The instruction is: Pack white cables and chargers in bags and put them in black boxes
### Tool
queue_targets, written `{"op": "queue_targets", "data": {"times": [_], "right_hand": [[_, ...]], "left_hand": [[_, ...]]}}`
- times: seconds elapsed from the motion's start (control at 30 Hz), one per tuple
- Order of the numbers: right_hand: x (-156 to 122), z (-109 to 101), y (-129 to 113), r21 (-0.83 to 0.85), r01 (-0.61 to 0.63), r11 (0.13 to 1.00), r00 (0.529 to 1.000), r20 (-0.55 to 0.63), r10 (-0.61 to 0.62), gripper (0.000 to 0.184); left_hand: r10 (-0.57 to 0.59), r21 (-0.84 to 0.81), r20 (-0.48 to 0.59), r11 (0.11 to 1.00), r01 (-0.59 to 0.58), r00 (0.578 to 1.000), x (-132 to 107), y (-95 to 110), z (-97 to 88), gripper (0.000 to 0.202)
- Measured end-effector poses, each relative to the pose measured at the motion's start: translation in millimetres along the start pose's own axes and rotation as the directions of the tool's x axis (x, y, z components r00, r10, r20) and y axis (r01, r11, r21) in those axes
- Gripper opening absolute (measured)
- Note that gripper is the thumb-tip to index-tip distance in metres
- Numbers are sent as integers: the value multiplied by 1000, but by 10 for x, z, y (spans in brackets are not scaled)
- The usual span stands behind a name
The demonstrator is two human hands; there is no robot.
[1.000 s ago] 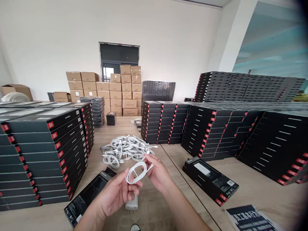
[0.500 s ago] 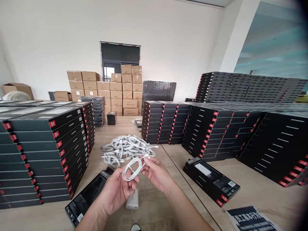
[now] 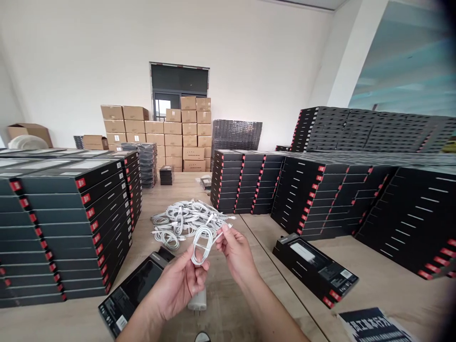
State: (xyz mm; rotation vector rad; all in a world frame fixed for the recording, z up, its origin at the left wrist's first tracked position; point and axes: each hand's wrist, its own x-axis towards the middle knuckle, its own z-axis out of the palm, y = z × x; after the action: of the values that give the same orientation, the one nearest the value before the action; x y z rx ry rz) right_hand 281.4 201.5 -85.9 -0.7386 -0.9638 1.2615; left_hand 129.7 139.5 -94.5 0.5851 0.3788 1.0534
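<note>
My left hand (image 3: 177,285) grips the lower part of a coiled white charging cable (image 3: 202,244), and my right hand (image 3: 237,254) pinches the cable near its end, above the table. Below my left hand, a white plug charger (image 3: 197,299) stands on the wooden table (image 3: 228,318). A black product box (image 3: 133,289) lies just left of that hand. Behind my hands is a tangled pile of white cables (image 3: 188,219), apart from the coil.
Tall stacks of black boxes with red labels (image 3: 71,228) rise on the left, and more (image 3: 320,199) stand on the right. A single black box (image 3: 315,270) and a printed sheet (image 3: 372,325) lie on the right table. Cardboard cartons (image 3: 171,133) are stacked at the back.
The cable coil has turned more upright between my hands, and my right hand has risen slightly. The view has drifted a little, and the cable pile has not visibly changed.
</note>
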Motion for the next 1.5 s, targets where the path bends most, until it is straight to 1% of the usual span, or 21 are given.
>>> {"op": "queue_targets", "data": {"times": [0.07,0.17,0.23,0.3,0.4,0.47,0.53,0.57,0.63,0.67,0.7,0.73,0.77,0.83,0.9,0.97,1.1,1.17,1.23,1.37,1.5], "right_hand": [[-15,-1,-6,-22,19,1000,999,32,-19,39],[-49,7,-3,-108,29,994,992,126,-16,35],[-70,24,3,-171,56,984,983,183,-24,31],[-86,46,5,-218,99,971,976,212,-53,29],[-95,63,-11,-249,166,954,971,212,-113,27],[-90,53,-39,-266,219,939,966,192,-171,25],[-75,27,-73,-294,255,921,963,165,-214,23],[-66,10,-89,-313,260,913,963,154,-221,23],[-49,-19,-111,-350,247,903,967,151,-206,25],[-44,-29,-115,-368,241,898,968,154,-196,27],[-43,-34,-115,-386,238,891,969,159,-190,28],[-45,-35,-112,-402,239,884,969,162,-188,29],[-52,-31,-108,-417,241,877,968,162,-189,29],[-76,-11,-100,-447,248,859,968,151,-201,30],[-106,15,-95,-477,261,839,965,136,-224,28],[-134,40,-92,-505,284,815,959,127,-255,26],[-148,60,-88,-519,334,787,939,108,-327,22],[-134,54,-87,-499,347,795,932,89,-351,21],[-112,42,-84,-452,341,824,934,60,-353,22],[-69,27,-61,-319,290,902,954,21,-299,28],[-46,23,-22,-205,204,957,978,4,-208,30]], "left_hand": [[48,47,-35,998,-47,998,2,2,-2,28],[134,128,-135,985,-117,982,8,34,-30,28],[166,126,-197,982,-143,966,10,68,-58,29],[140,48,-227,990,-133,964,7,102,-80,28],[13,-103,-189,994,-33,982,-5,128,-92,28],[-38,-92,-177,996,21,983,-10,123,-89,29],[-1,74,-233,997,19,972,-10,104,-89,31],[60,200,-274,980,-4,960,-8,94,-91,36],[235,450,-302,889,-79,924,-2,75,-99,46],[309,544,-278,831,-116,910,-1,68,-102,45],[350,606,-235,782,-145,907,0,62,-104,39],[350,637,-183,754,-161,919,0,55,-104,32],[315,640,-134,751,-160,939,-1,46,-101,28],[198,592,-76,798,-116,977,-4,23,-90,29],[115,511,-65,857,-66,991,-6,-9,-73,29],[79,443,-91,896,-30,993,-7,-39,-50,29],[72,361,-148,932,-13,986,-13,-55,12,31],[72,326,-139,945,-23,988,-17,-44,37,30],[65,282,-126,959,-27,990,-16,-33,45,29],[74,213,-147,976,-41,986,5,-34,25,25],[110,168,-221,983,-73,969,30,-35,21,20]]}}
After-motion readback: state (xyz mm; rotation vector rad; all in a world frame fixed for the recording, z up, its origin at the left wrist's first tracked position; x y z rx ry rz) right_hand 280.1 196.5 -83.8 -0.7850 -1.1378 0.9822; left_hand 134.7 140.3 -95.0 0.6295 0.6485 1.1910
